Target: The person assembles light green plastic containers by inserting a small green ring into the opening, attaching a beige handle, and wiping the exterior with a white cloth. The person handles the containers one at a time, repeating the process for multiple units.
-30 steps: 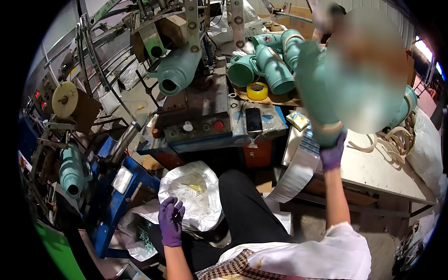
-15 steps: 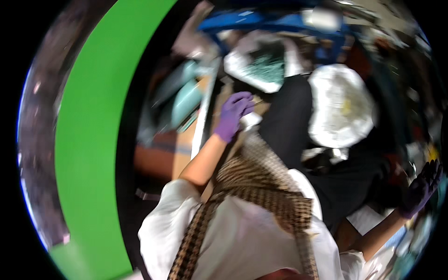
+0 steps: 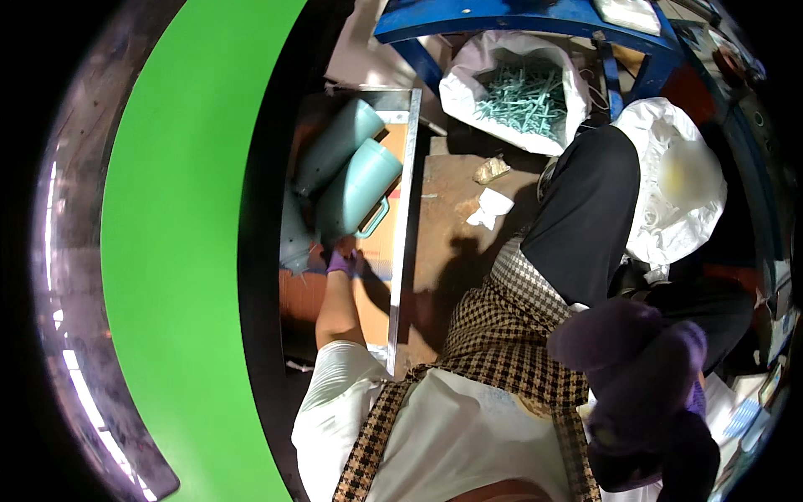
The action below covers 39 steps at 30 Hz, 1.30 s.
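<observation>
My left hand (image 3: 340, 261), in a purple glove, reaches into a shallow metal-edged tray (image 3: 407, 209) at the lower end of a teal plastic jug (image 3: 365, 180) with a loop handle. Its fingers are mostly hidden, so I cannot see whether they grip the jug. A second teal jug (image 3: 341, 144) lies beside it, and part of another similar teal piece (image 3: 293, 230) shows at the tray's left side. Close up and out of focus, my right hand (image 3: 636, 385), also gloved in purple, hangs above my lap with its fingers bent and apart. Nothing shows in it.
A green panel (image 3: 180, 234) with a black border curves along the left. Ahead, a white sack (image 3: 468, 109) holds teal plastic sticks, near a blue metal frame (image 3: 519, 29). Another white sack (image 3: 661, 243) stands right of my knee. A crumpled white scrap (image 3: 492, 207) lies on the brown floor.
My left hand has moved left and down into the tray beside the jug. My right hand has come in from the far right, close to the camera. The view has steadied.
</observation>
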Motion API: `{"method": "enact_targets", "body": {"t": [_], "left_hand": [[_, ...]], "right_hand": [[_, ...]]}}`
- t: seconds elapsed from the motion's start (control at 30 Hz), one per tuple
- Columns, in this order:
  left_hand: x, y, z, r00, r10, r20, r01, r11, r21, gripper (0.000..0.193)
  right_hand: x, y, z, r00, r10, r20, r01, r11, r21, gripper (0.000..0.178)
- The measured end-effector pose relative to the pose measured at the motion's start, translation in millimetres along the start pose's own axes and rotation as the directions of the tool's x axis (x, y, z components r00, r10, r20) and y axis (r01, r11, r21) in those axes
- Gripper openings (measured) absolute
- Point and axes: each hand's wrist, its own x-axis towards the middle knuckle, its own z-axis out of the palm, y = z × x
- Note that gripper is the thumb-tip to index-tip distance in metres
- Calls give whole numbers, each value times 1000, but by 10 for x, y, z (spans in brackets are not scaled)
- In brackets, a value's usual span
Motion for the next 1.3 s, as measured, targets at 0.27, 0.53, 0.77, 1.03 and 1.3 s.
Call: {"method": "enact_targets", "body": {"t": [0.27,0.53,0.77,1.03,1.3], "left_hand": [[199,159,-349,631,-740,235,471,124,-874,29],[39,2350,-1796,822,-176,-542,-371,557,-743,64],[-108,4062,-2333,669,613,-420,-736,468,-490,78],[-112,4669,-2005,530,725,-440,-811,282,-513,76],[-151,4772,-1971,398,832,-387,-880,226,-418,72]], "right_hand": [[149,-39,189,999,-28,23,28,999,-30,45],[277,255,268,993,-120,-21,98,887,-452,38],[162,722,691,970,-147,194,243,610,-754,40],[-99,1008,420,998,-47,33,53,525,-850,51],[-263,1070,374,991,128,41,-29,500,-866,27]]}}
